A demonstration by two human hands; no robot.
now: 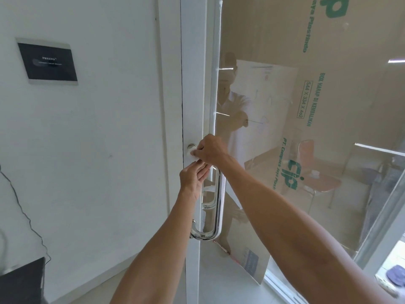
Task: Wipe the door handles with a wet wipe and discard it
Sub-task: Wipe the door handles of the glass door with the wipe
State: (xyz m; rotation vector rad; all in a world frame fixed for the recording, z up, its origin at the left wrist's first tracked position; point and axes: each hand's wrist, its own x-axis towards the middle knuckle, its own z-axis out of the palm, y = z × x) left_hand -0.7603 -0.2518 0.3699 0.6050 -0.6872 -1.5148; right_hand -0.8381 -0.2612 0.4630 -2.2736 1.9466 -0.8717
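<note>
Pinching a small, crumpled white wet wipe [194, 155] between thumb and curled fingers, the right hand [211, 150] sits at the top end of the long, polished chrome U-shaped door handle [220, 205]. Its grip is closed on the wipe and presses it against the round chrome mount [191, 147] where the handle's upper end meets the door. The left hand [194, 177] is just below the wipe and beside the upper part of the handle's bar, its grip spread, with the fingers fairly straight and pointing up toward the wipe; whether the fingertips touch the wipe I cannot tell. Both bare forearms reach in from the lower edge of the view, the right one crossing in front of the top of the handle's bar. The handle stands upright on the white painted door frame [192, 84], its lower end curving back into the frame well below the hands. Right of the handle is the door's clear glass pane [285, 137], which carries a faint reflection of a person in a white top; behind the glass stands a sheet of brown cardboard with green printed lettering [317, 102]. Left of the handle is a white wall [105, 128] bearing a rectangular black plaque with a silver edge [48, 61], higher than the handle, and a thin black cable [22, 210] runs down the wall at the far left.
</note>
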